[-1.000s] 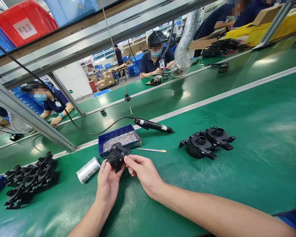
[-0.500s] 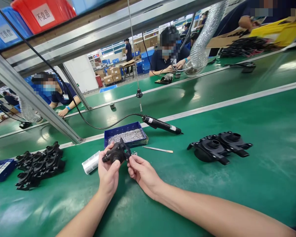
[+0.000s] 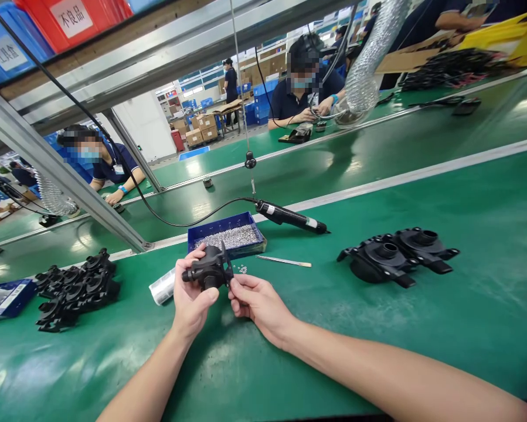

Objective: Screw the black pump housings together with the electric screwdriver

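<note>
Fingers (image 3: 241, 282) around part (image 3: 208, 271), tray (image 3: 219, 223) behind

I get a bright, even view lit from overhead. Glare streaks the green table (image 3: 465, 328) far right and near left. Soft shadows lie under the left hand (image 3: 193, 302), right hand (image 3: 258, 302) and sharply focused black part (image 3: 208, 272). The edges bow outward.

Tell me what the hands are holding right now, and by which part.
The left hand grips a black plastic part around its body; the right hand pinches its right edge.
</note>
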The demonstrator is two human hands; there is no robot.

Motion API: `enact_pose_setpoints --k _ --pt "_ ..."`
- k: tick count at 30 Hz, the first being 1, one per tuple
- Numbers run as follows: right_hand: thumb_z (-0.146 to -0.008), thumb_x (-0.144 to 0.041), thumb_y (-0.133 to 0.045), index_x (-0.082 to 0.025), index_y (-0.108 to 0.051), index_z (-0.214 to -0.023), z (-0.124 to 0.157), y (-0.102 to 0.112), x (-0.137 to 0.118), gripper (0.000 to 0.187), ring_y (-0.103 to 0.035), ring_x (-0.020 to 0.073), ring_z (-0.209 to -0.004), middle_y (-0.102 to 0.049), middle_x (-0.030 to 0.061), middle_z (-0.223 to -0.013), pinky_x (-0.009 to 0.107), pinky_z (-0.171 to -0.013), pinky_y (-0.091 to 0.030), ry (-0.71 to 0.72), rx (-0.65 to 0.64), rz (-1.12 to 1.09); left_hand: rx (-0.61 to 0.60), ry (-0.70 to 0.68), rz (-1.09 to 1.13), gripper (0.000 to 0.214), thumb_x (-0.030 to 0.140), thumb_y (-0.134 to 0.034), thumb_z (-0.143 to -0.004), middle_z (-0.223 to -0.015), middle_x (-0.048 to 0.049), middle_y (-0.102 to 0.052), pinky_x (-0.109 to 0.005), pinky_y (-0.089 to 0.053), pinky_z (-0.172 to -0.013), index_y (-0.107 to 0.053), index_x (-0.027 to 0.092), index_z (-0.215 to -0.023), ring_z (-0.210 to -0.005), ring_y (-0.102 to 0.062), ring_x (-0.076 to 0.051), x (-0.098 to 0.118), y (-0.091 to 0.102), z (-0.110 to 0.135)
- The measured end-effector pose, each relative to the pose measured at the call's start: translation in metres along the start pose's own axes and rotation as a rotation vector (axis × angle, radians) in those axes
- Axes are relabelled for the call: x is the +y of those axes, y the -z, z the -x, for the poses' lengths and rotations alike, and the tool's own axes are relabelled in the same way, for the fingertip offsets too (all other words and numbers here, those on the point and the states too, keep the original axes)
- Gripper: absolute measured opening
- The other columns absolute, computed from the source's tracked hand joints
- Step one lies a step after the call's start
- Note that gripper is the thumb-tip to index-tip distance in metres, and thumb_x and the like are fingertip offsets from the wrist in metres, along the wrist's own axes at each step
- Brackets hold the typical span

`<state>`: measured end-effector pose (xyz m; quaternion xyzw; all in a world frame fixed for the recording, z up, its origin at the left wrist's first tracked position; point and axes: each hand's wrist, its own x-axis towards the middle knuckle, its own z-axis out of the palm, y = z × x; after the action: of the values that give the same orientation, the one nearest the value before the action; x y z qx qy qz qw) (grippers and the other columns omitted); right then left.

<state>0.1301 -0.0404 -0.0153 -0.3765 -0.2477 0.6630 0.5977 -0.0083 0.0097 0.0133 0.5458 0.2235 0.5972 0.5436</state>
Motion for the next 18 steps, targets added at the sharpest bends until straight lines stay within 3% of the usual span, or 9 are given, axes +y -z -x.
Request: enact_pose_setpoints --k 4,6,9,10,12,13,14,16,18 --pt "-0.070 -0.066 -0.084 -0.018 -0.068 -0.070 0.002 0.002 -0.002 0.051 -0.055 0.0097 -0.052 -0.064 -0.0007 -0.066 0.025 -0.052 -0.046 0.035 -0.023 0.181 0.011 0.039 0.008 0.050 0.030 -0.094 -0.064 -0.130 -0.0091 -0.061 -0.042 -0.044 -0.112 -0.064 0.025 -0.104 -0.146 -0.043 -0.036 0.001 0.002 -0.002" --pt "-0.069 -0.061 -0.087 -0.018 -0.069 -0.065 0.000 0.008 -0.013 0.046 -0.056 0.0130 -0.048 -0.065 0.0011 -0.061 0.027 -0.048 -0.046 0.049 -0.073 0.328 0.033 0.155 0.022 0.051 0.031 -0.094 -0.064 -0.134 -0.0110 -0.062 -0.042 -0.052 -0.103 -0.065 0.023 -0.106 -0.134 -0.054 -0.035 0.002 0.004 -0.004" --pt "-0.066 -0.045 -0.091 -0.017 -0.073 -0.063 -0.007 0.026 -0.053 0.034 -0.063 0.0218 -0.054 -0.069 0.0059 -0.062 0.034 -0.052 -0.050 0.142 -0.104 0.567 0.046 0.419 -0.001 0.051 0.034 -0.092 -0.068 -0.131 -0.0135 -0.065 -0.039 -0.063 -0.078 -0.066 0.019 -0.109 -0.105 -0.069 -0.030 0.003 0.006 -0.005" --pt "-0.071 -0.043 -0.088 -0.018 -0.076 -0.070 -0.011 0.034 -0.070 0.028 -0.068 0.0253 -0.065 -0.073 0.0078 -0.071 0.037 -0.061 -0.054 0.226 -0.056 0.637 0.038 0.511 -0.014 0.051 0.034 -0.091 -0.068 -0.128 -0.0143 -0.067 -0.038 -0.064 -0.072 -0.066 0.017 -0.109 -0.098 -0.071 -0.028 0.004 0.006 -0.005" --pt "-0.084 -0.040 -0.077 -0.022 -0.077 -0.102 -0.022 0.053 -0.107 0.025 -0.067 0.0314 -0.105 -0.075 0.0113 -0.111 0.043 -0.090 -0.054 0.460 0.130 0.790 0.008 0.682 -0.025 0.052 0.034 -0.093 -0.066 -0.117 -0.0153 -0.071 -0.039 -0.066 -0.068 -0.065 0.014 -0.106 -0.089 -0.072 -0.026 0.005 0.004 -0.004" --pt "-0.088 -0.039 -0.072 -0.022 -0.071 -0.120 -0.028 0.062 -0.123 0.036 -0.062 0.0339 -0.119 -0.069 0.0141 -0.128 0.046 -0.098 -0.051 0.620 0.267 1.023 -0.019 0.756 -0.023 0.054 0.034 -0.094 -0.064 -0.114 -0.0156 -0.072 -0.040 -0.066 -0.067 -0.065 0.013 -0.104 -0.087 -0.073 -0.026 0.005 0.003 -0.002" --pt "-0.087 -0.038 -0.073 -0.021 -0.063 -0.134 -0.035 0.070 -0.138 0.051 -0.054 0.0374 -0.131 -0.061 0.0179 -0.141 0.049 -0.105 -0.047 0.665 0.360 1.269 -0.052 0.818 -0.017 0.056 0.033 -0.096 -0.061 -0.111 -0.0160 -0.073 -0.040 -0.066 -0.065 -0.064 0.013 -0.102 -0.084 -0.073 -0.026 0.005 0.002 0.000" --pt "-0.079 -0.035 -0.080 -0.017 -0.060 -0.137 -0.047 0.083 -0.160 0.064 -0.055 0.0410 -0.130 -0.061 0.0223 -0.140 0.048 -0.101 -0.048 0.599 0.396 1.565 -0.121 0.900 0.002 0.059 0.033 -0.098 -0.056 -0.108 -0.0168 -0.075 -0.039 -0.067 -0.060 -0.063 0.013 -0.099 -0.081 -0.074 -0.026 0.005 -0.001 0.005" --pt "-0.074 -0.030 -0.084 -0.017 -0.070 -0.116 -0.054 0.087 -0.174 0.047 -0.068 0.0368 -0.105 -0.073 0.0176 -0.114 0.040 -0.084 -0.053 0.498 0.317 1.664 -0.172 0.945 0.028 0.061 0.034 -0.099 -0.052 -0.105 -0.0178 -0.076 -0.037 -0.066 -0.057 -0.061 0.013 -0.095 -0.080 -0.075 -0.026 0.002 -0.003 0.011"
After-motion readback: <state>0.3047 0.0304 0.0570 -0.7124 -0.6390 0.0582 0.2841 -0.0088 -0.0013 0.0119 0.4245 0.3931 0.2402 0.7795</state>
